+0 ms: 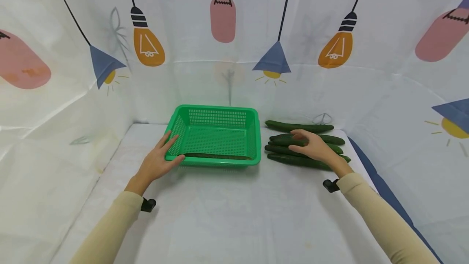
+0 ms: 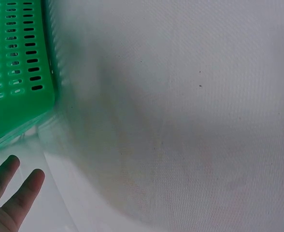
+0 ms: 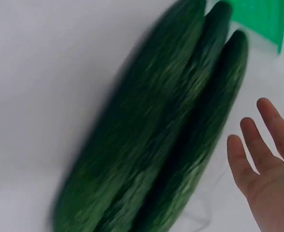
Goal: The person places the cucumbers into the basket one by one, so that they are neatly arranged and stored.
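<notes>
A green plastic basket [image 1: 214, 161] with slotted walls stands on the table; in the left wrist view its corner [image 2: 21, 104] shows at the upper left. One cucumber [image 1: 216, 156] lies inside along the front wall. My left hand [image 1: 155, 164] rests at the basket's front left corner, fingers spread and thumb along the front rim. To the right of the basket, several dark green cucumbers [image 1: 300, 161] lie side by side. Above them my right hand [image 1: 313, 146] hovers with relaxed fingers and nothing in its grasp. The right wrist view shows the cucumbers [image 3: 147, 121] beside the fingers [image 3: 258, 145].
Another cucumber [image 1: 298, 127] lies apart, behind the row, near the back edge. The white-covered table [image 1: 227, 215] is enclosed by a pale curtain [image 1: 190, 80] printed with lamps and bulbs. A dark blue strip [image 1: 381, 190] runs along the table's right edge.
</notes>
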The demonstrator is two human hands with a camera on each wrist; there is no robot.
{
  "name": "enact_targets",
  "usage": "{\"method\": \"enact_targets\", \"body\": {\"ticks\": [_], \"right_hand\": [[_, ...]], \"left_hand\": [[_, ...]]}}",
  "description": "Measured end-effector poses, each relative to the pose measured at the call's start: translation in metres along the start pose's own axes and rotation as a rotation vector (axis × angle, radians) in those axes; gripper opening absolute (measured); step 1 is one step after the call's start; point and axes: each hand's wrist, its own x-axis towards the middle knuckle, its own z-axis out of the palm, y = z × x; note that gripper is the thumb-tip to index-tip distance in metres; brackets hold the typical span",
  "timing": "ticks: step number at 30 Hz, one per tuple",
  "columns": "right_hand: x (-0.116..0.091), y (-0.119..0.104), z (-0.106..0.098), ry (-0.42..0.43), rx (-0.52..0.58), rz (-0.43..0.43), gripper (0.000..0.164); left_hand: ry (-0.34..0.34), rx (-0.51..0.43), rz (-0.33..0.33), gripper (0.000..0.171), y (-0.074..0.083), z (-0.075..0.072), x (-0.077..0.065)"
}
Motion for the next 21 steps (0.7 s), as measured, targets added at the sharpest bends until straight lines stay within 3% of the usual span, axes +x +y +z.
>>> {"method": "enact_targets", "body": {"ticks": [6, 14, 21], "right_hand": [[-0.012, 0.029, -0.012, 0.038, -0.101, 0.066, 0.070], [-0.019, 0.063, -0.023, 0.090, -0.144, 0.167, 0.069], [-0.025, 0.080, -0.027, 0.106, -0.138, 0.163, 0.068]], "left_hand": [[-0.006, 0.002, 0.003, 0.084, 0.000, -0.001, -0.003], [-0.005, 0.004, -0.003, 0.084, 0.001, -0.001, -0.003], [-0.006, 0.008, 0.009, 0.084, 0.001, 0.001, -0.001]]}}
